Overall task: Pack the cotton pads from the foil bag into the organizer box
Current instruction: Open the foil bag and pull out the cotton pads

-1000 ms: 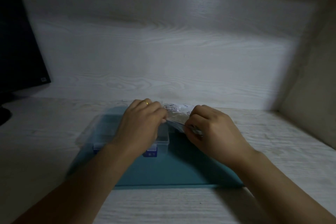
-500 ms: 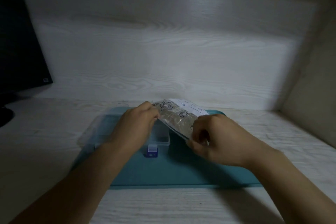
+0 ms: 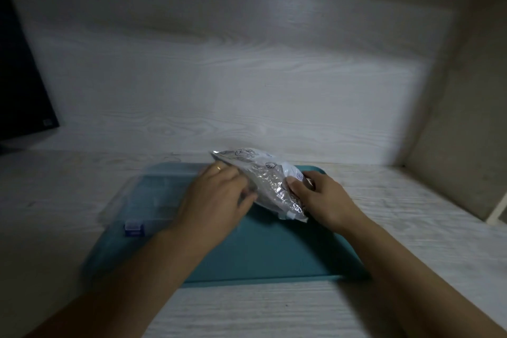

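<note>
While both hands grip it, foil bag point(image 3: 270, 184) tilted above teal mat point(image 3: 274, 250), left hand point(image 3: 216, 197) and right hand point(image 3: 319, 197) at opposite edges, clear organizer box point(image 3: 142, 200) left of bag.

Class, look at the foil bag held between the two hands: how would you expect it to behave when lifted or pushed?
The foil bag is crinkled, so probably floppy rather than stiff. Its shiny film may be slippery; the left hand and right hand both grip it. It bulges softly, so likely light.
</note>
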